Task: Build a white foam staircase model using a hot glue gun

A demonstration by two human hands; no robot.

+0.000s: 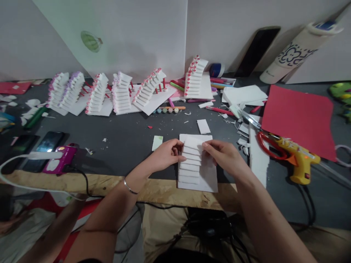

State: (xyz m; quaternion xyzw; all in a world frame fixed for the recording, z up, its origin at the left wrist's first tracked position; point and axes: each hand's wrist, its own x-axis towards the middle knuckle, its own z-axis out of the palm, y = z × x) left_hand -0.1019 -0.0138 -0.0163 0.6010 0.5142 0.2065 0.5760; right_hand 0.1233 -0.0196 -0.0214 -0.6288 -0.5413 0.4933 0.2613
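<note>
A small white foam staircase model [192, 166] lies on its white base sheet at the table's front edge. My left hand [164, 155] pinches the left ends of its upper steps, fingers closed. My right hand [223, 153] presses the right ends of the same steps with curled fingers. A loose white foam strip [203, 126] and a pale green slip [157, 143] lie just beyond the model.
Several finished white staircase models [120, 93] with pink and purple trim stand in a row at the back. Red-handled scissors [264, 140], a yellow glue gun [297, 160] and a red paper sheet [300, 118] lie right. Phones [49, 142] and a pink device [61, 159] sit left.
</note>
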